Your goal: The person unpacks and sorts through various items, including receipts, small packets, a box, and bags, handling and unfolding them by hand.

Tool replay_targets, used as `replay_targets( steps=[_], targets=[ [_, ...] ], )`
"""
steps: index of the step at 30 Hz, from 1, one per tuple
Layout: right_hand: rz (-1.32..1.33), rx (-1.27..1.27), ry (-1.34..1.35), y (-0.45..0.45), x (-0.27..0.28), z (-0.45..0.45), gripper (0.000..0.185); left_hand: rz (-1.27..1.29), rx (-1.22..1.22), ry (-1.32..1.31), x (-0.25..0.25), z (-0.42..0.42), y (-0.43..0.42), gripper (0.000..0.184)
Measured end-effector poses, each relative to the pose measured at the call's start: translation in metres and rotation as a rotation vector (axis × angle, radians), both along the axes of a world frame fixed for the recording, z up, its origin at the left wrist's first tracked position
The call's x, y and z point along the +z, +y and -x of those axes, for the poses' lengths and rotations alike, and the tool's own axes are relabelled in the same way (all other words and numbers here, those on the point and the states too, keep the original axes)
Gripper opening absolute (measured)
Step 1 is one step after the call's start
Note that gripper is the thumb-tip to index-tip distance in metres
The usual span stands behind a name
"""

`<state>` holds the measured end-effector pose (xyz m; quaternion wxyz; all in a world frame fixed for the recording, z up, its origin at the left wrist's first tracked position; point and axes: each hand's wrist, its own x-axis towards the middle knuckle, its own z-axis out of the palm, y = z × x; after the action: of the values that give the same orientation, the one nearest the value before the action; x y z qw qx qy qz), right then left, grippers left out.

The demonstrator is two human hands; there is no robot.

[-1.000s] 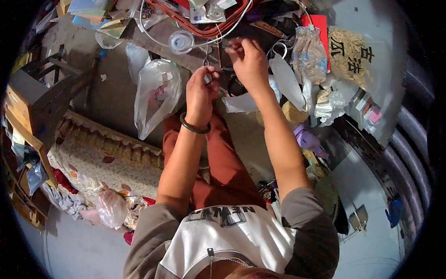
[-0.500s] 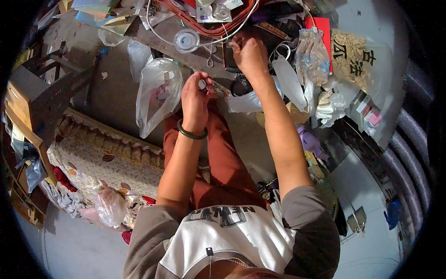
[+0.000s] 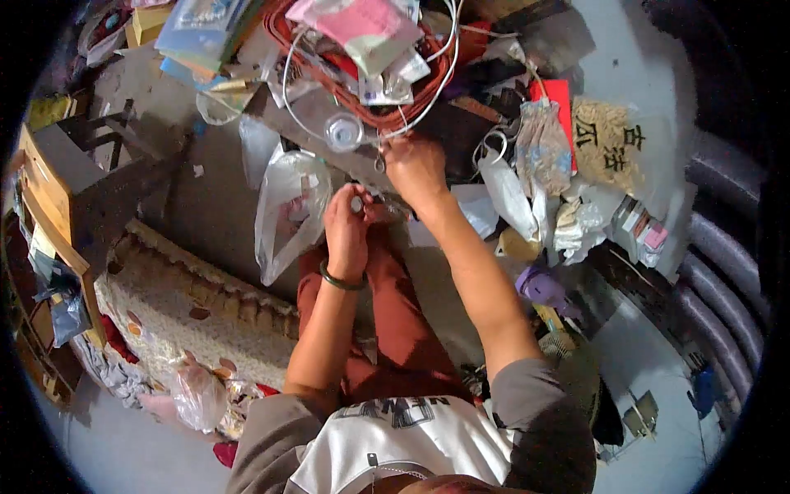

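Observation:
My left hand [image 3: 346, 235], with a dark bangle [image 3: 341, 282] at the wrist, is closed around a small round silvery thing [image 3: 356, 203] above my knees. To its left is a clear plastic bag [image 3: 288, 218] with something pink and white inside. My right hand [image 3: 415, 171] reaches to the near side of the reddish-brown basket [image 3: 362, 111], its fingers bent together. What they grip, if anything, is hidden. A small metal loop [image 3: 379, 165] shows right beside those fingers. Just up and left of them is a round clear plastic container [image 3: 343, 132].
A white cable [image 3: 288, 90] loops around the basket, which holds a pink-and-white packet [image 3: 362, 33]. At right lie a patterned cloth sleeve [image 3: 543, 140], a red card [image 3: 559, 107] and a bag of pale strips [image 3: 605, 140]. A patterned cushioned seat [image 3: 197, 305] stands at left.
My right hand has moved left, closer to the metal loop and the clear container. My left hand still holds the round thing. The view has tilted, so the surroundings sit lower.

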<state>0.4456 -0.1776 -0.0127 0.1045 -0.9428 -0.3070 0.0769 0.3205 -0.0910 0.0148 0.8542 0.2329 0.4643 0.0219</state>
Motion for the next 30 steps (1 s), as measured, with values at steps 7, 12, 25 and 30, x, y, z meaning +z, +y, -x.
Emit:
replay_targets(
  steps=[7, 12, 25, 30],
  targets=[
    [-0.167, 0.001, 0.004, 0.006, 0.016, -0.003, 0.012, -0.041, -0.041, 0.017, 0.000, 0.002, 0.004, 0.018],
    [0.052, -0.047, 0.163, 0.009, 0.011, -0.010, 0.014, -0.032, -0.048, 0.029, 0.002, 0.001, 0.009, 0.021],
    [-0.592, -0.427, 0.816, -0.045, 0.079, 0.046, 0.016, 0.438, -0.037, -0.190, 0.003, -0.009, 0.001, 0.032],
    [-0.725, -0.431, 0.677, -0.024, 0.089, 0.059, 0.012, 0.486, 0.043, -0.285, 0.003, -0.010, -0.006, 0.029]
  ],
)
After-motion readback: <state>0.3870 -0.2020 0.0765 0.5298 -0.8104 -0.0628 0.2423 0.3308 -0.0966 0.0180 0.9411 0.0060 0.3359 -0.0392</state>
